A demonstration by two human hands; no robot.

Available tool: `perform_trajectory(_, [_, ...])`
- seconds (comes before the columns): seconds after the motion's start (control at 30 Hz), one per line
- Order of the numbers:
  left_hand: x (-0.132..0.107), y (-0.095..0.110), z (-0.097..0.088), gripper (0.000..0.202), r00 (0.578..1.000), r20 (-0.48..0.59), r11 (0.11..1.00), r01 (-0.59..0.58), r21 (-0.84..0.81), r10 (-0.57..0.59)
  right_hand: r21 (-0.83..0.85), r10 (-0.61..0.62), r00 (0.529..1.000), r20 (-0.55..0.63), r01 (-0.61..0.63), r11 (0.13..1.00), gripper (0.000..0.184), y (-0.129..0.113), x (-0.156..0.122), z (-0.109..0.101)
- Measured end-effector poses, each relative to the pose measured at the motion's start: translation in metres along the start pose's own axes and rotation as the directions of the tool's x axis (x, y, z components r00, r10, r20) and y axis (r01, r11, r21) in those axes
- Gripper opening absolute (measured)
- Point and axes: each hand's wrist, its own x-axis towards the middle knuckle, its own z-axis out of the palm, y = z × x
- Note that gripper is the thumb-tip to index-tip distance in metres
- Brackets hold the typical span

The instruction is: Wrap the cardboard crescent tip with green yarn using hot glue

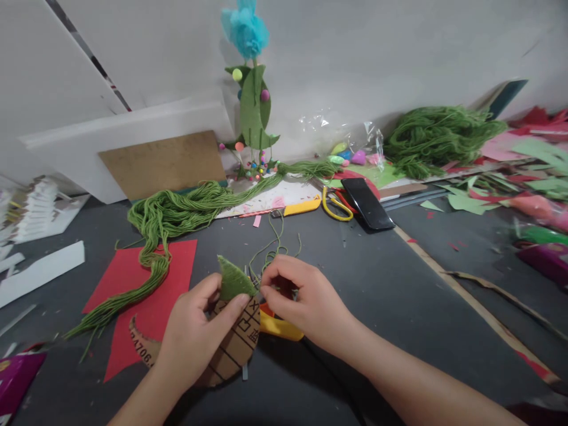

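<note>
My left hand (195, 331) grips a rounded brown cardboard piece (233, 349) with black printing, thumb on its face. The pointed top of the cardboard is covered in green yarn (234, 278). At its right edge my right hand (306, 293) is closed in a pinch on the green yarn, whose loose strand (277, 236) loops on the table behind the fingers. Below the right hand lies a yellow tool (279, 327) with an orange part, partly hidden by the hand; a black cord runs nearby. A curved cardboard scrap (144, 343) sits left of my left hand.
A green yarn skein (177, 210) trails over red sheets (181, 266). Behind are a yellow cutter knife (302, 206), yellow-handled scissors (335, 207), a black phone (367, 203) and a decorated green plant figure (254, 106). More yarn (439, 136) and paper scraps (483, 198) lie right.
</note>
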Motion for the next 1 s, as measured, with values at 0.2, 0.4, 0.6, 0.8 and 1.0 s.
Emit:
perform_trajectory(0.2, [-0.001, -0.002, -0.002, 0.025, 0.997, 0.069, 0.978, 0.051, -0.203, -0.038, 0.099, 0.167, 0.984, 0.067, -0.173, 0.980, 0.010, -0.003, 0.002, 0.001])
perform_trajectory(0.4, [0.000, -0.002, -0.001, 0.023, 0.994, 0.106, 0.958, 0.069, -0.278, -0.041, 0.145, 0.206, 0.975, 0.086, -0.216, 0.966, 0.009, -0.005, 0.003, -0.002])
perform_trajectory(0.6, [0.000, -0.005, -0.001, 0.029, 0.998, 0.062, 0.985, 0.040, -0.169, -0.030, 0.225, 0.173, 0.979, 0.107, -0.193, 0.955, 0.010, -0.002, 0.003, 0.000])
perform_trajectory(0.8, [-0.001, 0.001, -0.003, 0.030, 1.000, -0.002, 1.000, -0.014, 0.004, 0.014, 0.094, 0.072, 0.997, 0.040, -0.075, 0.993, 0.010, -0.004, 0.001, -0.002])
perform_trajectory(1.0, [-0.001, 0.005, -0.003, 0.025, 0.995, -0.063, 0.993, -0.075, 0.090, 0.081, -0.047, -0.085, 0.996, -0.022, 0.084, 0.995, 0.013, -0.007, -0.002, -0.004])
